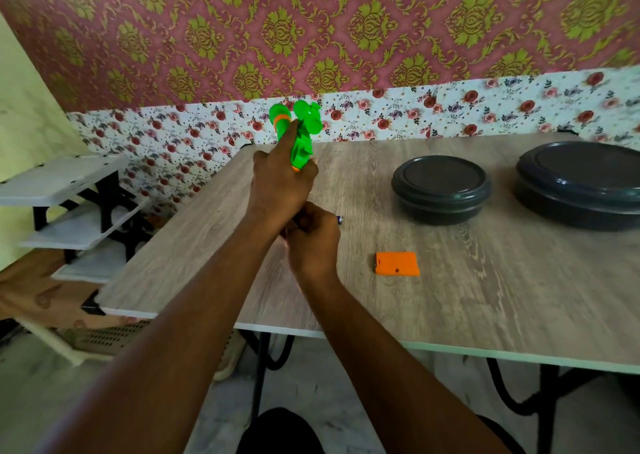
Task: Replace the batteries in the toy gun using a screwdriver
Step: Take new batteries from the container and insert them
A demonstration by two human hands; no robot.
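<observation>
Gun (pixel 302 131): green, muzzle up, above the table's far left; left hand (pixel 280 183) grips it.
Right hand (pixel 313 242): below the left, curled round a blue-tipped item (pixel 340 218); kind unclear.
Hidden: gun's grip.
Cover (pixel 397 263): orange, flat, just right.
Table (pixel 485 301): wood-grain; two bowls (pixel 441 188), the right one cut off.
Room: shelves (pixel 65 180) left.

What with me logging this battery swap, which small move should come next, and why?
Probably push the metal-tipped item, likely a battery, in the right hand up into the grip of the toy gun: the left hand holds the gun raised, the right hand sits just under it, and the orange cover lies off on the table.
</observation>
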